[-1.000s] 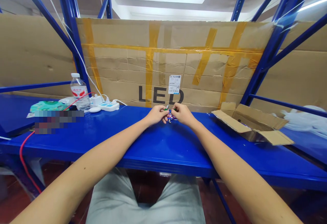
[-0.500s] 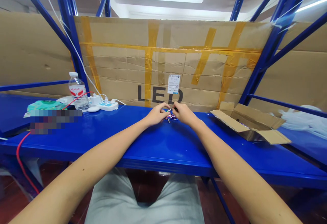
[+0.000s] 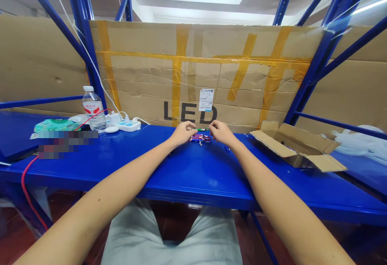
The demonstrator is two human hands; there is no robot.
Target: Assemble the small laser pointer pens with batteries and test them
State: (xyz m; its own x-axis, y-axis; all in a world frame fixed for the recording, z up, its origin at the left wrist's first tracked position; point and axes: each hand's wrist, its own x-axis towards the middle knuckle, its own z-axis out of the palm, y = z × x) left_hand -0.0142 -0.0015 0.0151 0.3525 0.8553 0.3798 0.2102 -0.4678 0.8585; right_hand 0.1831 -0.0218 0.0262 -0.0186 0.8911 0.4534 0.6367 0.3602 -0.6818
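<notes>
Over the middle of the blue table (image 3: 193, 180), near its back edge, my left hand (image 3: 182, 133) is closed on the left end of a slim green stick-like piece (image 3: 201, 129). My right hand (image 3: 223, 133) pinches at the other end, which looks dark. Too small to show its exact kind, the piece lies level between my fingertips. Just below it, several slim red, blue and silvery pieces (image 3: 201, 137) lie together on the table. Beside my right wrist is a small blue clip-like loop (image 3: 227, 149).
An opened cardboard box (image 3: 290, 144) stands on the right, with white plastic bags (image 3: 359, 142) beyond it. On the left are a water bottle (image 3: 93, 110), a white power strip (image 3: 128, 125) and a green packet (image 3: 56, 125). A tall cardboard sheet (image 3: 145, 79) backs the table.
My hands have moved apart, the right one rightward, and the green piece now shows lengthwise between them. The red and blue pieces and the blue loop are more exposed.
</notes>
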